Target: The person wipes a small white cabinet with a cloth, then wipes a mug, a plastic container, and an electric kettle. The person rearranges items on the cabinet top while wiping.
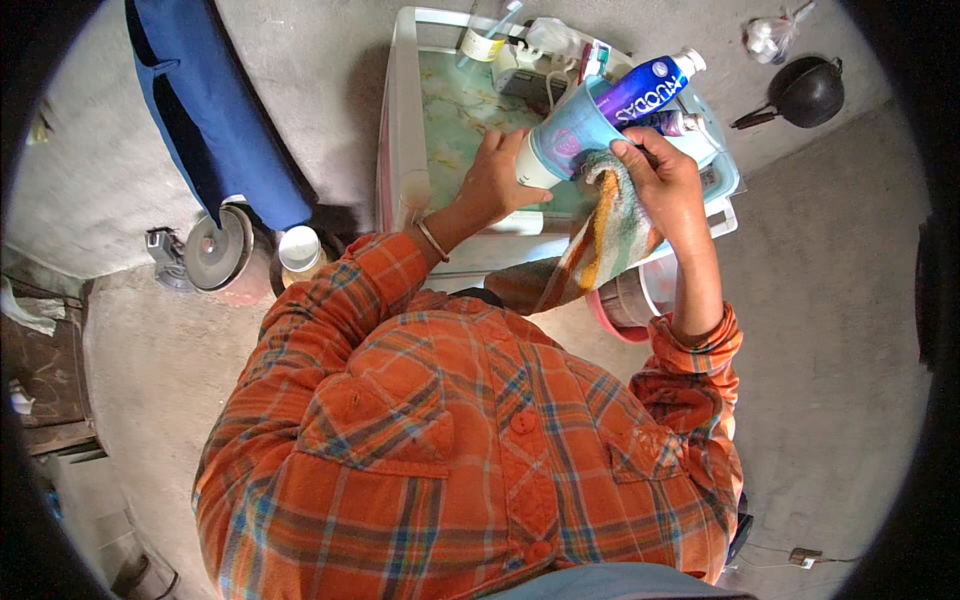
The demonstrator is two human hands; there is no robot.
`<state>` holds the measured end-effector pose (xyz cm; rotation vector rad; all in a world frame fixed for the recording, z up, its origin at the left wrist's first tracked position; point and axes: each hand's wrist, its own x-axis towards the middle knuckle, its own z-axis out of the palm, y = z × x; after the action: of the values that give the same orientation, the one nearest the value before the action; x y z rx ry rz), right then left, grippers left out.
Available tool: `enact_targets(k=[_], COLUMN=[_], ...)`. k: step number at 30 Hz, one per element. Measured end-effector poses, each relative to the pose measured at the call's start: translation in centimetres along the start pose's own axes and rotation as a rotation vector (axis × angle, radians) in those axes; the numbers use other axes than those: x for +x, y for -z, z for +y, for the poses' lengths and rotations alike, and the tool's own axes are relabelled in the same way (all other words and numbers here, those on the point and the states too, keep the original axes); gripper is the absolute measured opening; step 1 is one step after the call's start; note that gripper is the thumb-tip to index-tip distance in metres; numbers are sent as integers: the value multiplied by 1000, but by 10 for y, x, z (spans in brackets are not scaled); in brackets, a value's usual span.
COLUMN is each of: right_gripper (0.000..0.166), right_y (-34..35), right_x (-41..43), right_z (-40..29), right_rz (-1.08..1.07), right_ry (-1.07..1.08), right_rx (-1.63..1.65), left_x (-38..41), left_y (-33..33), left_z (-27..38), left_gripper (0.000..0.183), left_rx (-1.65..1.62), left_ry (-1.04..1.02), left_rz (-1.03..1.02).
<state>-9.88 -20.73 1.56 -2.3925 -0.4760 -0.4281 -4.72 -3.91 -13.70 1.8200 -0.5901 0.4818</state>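
Over the near part of a glass-topped white cabinet, my left hand point(501, 174) grips the pale base of a light blue plastic cup point(574, 135). The cup is tilted towards the upper right and holds a blue and purple toothpaste tube point(646, 91); a toothbrush shows behind its rim. My right hand point(665, 180) pinches a striped terry cloth point(609, 232) near the cup's rim, and the cloth hangs down towards my shirt. A second dark tube point(671, 122) shows just beyond my right fingers; what it rests on is partly hidden.
On the cabinet top point(457, 112) stand a clear container with a yellow label point(482, 46) and a white power strip point(517, 60). A lidded pot point(217, 251) and a jar point(300, 249) are at left. A pink-rimmed bucket point(626, 307) sits below the cabinet; a wok point(806, 91) hangs at upper right.
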Motion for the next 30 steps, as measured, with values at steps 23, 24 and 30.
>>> enact_targets(k=[23,24,30], right_gripper=[19,19,22], right_y=[-25,-26,-29], right_x=[-29,-28,-34], right_z=[58,59,67], right_rz=[43,43,59], right_ry=[-89,-109,-114], right_rx=[-352,-333,-243], left_x=[53,55,58], left_y=[-40,-42,-47], left_z=[-12,-15,-22], left_gripper=[86,87,103], left_rx=[62,70,-33], left_ry=[254,266,254], left_rz=[164,162,144])
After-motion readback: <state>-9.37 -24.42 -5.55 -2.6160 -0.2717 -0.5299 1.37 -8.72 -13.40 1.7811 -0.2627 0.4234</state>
